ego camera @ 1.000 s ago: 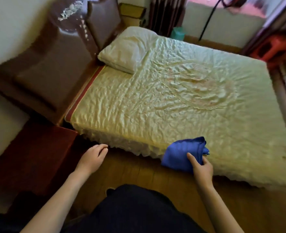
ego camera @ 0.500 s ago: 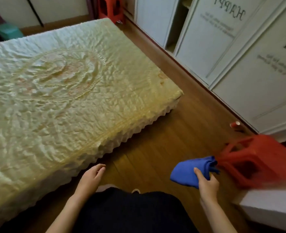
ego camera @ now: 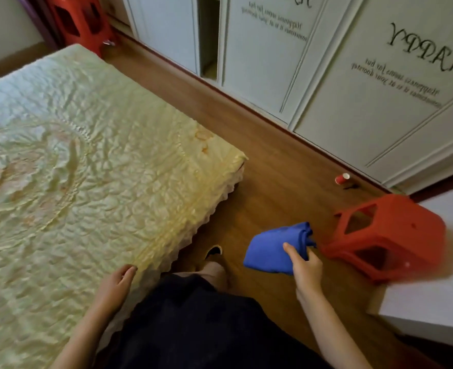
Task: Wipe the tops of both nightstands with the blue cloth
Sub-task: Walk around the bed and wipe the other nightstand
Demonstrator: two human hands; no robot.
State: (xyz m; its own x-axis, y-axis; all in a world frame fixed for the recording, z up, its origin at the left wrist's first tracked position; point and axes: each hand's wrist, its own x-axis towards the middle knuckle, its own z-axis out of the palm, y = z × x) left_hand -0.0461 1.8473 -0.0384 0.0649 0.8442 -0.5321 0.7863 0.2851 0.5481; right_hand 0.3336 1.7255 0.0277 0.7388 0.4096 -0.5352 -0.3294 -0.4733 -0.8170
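The folded blue cloth (ego camera: 272, 246) hangs above the wooden floor, pinched by my right hand (ego camera: 306, 267) at its near right corner. My left hand (ego camera: 114, 284) is empty, fingers loosely curled, beside the frilled edge of the bed (ego camera: 100, 187). No nightstand is in view now.
A red plastic stool (ego camera: 390, 235) lies tipped on its side just right of the cloth, against a white box or ledge (ego camera: 433, 288). White wardrobe doors (ego camera: 353, 89) line the far side of the floor strip. A second red stool (ego camera: 78, 20) stands at the back; a small red cup (ego camera: 342, 178) lies by the wardrobe.
The view has swung right, from the headboard and dark nightstand to the foot of the bed and the wardrobe. My right hand keeps hold of the blue cloth throughout.
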